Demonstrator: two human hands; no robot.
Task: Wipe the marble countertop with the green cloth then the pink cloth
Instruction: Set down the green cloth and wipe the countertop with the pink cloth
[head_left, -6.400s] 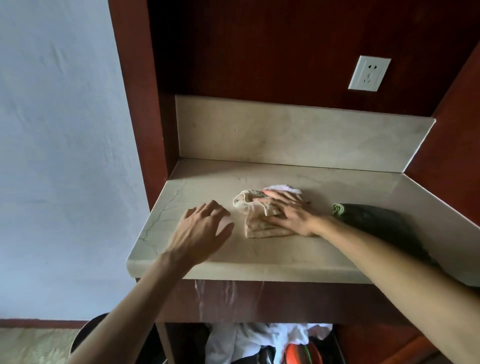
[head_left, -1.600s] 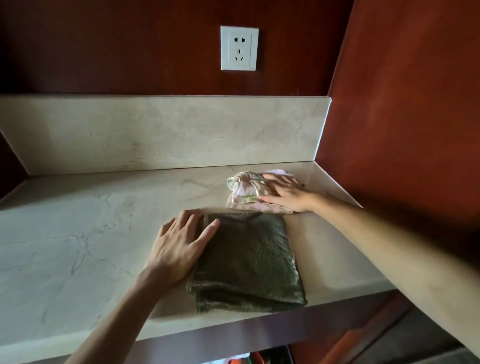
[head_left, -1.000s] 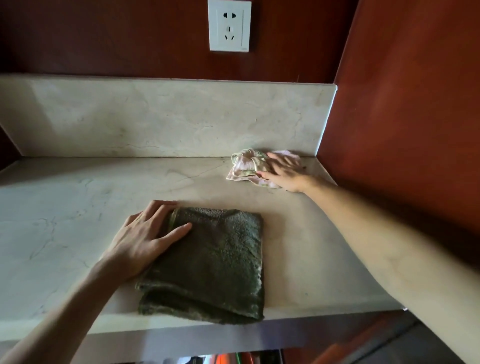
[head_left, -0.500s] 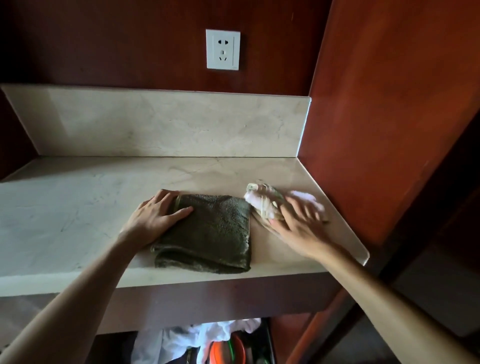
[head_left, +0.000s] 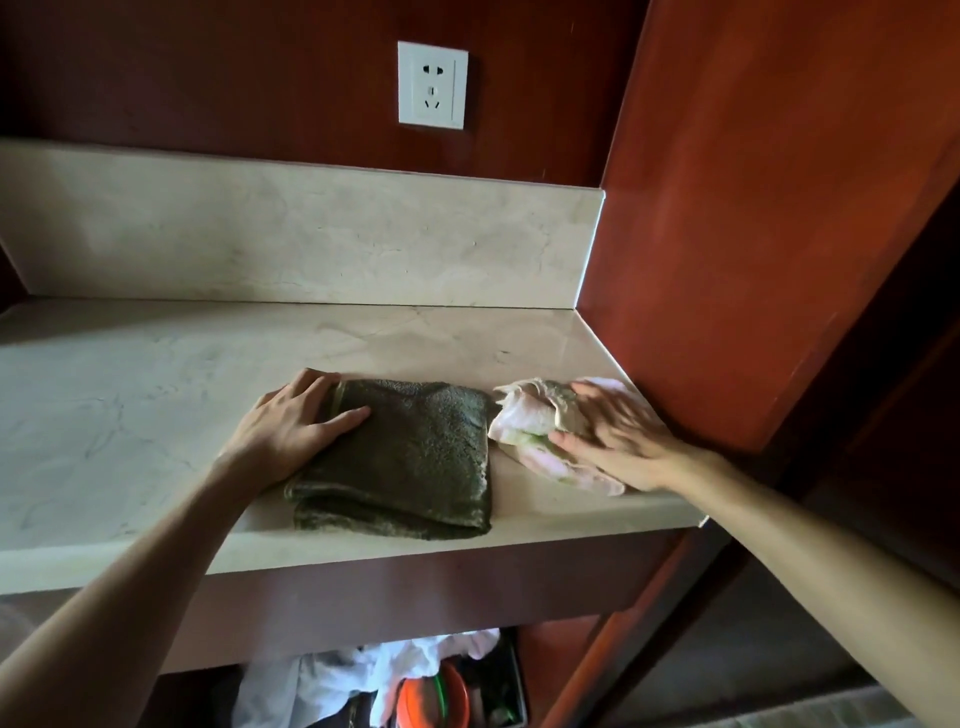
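A folded dark green cloth (head_left: 410, 457) lies on the beige marble countertop (head_left: 130, 395), near the front edge. My left hand (head_left: 291, 426) rests flat on the cloth's left side, fingers spread. Right beside it, a crumpled pink cloth (head_left: 535, 431) sits by the right wall. My right hand (head_left: 618, 436) presses down flat on the pink cloth, covering its right part. The two cloths almost touch.
A marble backsplash (head_left: 311, 239) runs along the back, with a white wall socket (head_left: 432, 84) above it. A red-brown wooden panel (head_left: 753, 208) closes the right side. Under the counter, white fabric (head_left: 395, 670) and an orange object (head_left: 431, 701) fill an open space.
My right hand has slid the pink cloth from the back right corner toward the front edge. My left hand stays pressed on the green cloth, which ended up closer to the pink one.
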